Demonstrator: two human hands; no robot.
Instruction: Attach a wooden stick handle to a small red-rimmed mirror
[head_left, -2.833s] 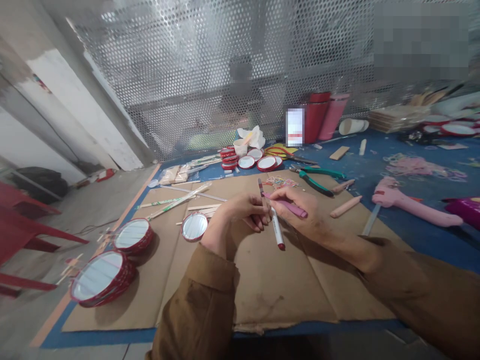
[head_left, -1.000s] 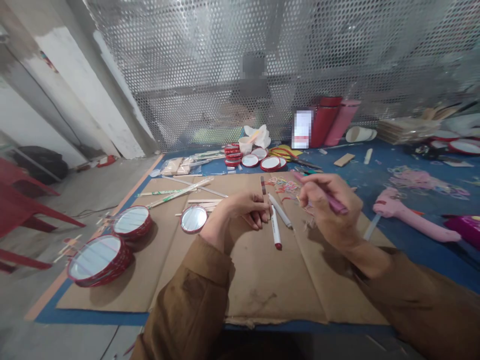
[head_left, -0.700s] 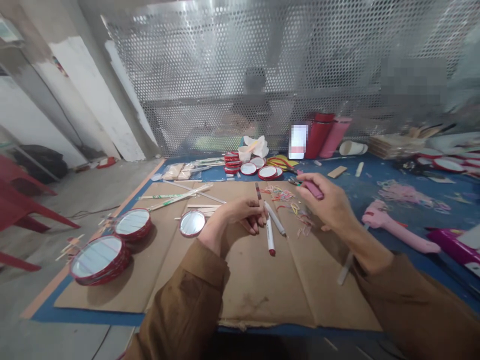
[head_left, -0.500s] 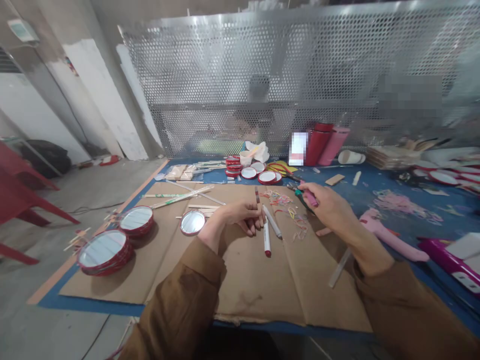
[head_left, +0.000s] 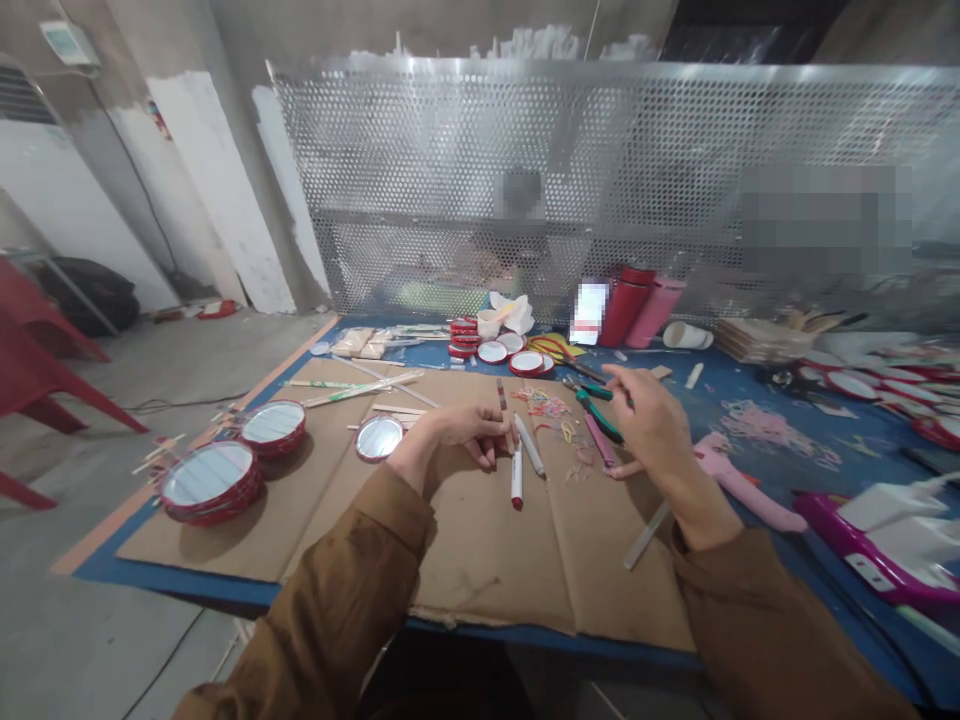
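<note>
My left hand (head_left: 454, 432) rests loosely curled and empty on the cardboard sheet (head_left: 487, 570), a round red-rimmed mirror (head_left: 379, 438) just left of it, a red-capped marker (head_left: 517, 480) just right. My right hand (head_left: 652, 430) hangs open, holding nothing, above a pink marker (head_left: 600, 440) and green-handled pliers (head_left: 598, 412), rubber bands (head_left: 544, 405) further left.

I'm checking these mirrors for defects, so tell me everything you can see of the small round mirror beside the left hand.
The small round mirror has a glassy, reflective face showing pale light and a thin red rim. It lies flat on the brown cardboard sheet, just beyond the wrist of the left hand, and seems not to touch it. Thin wooden sticks lie just behind it. Nothing rests on it. No crack shows at this size, though small flaws could not be told from here.
</note>
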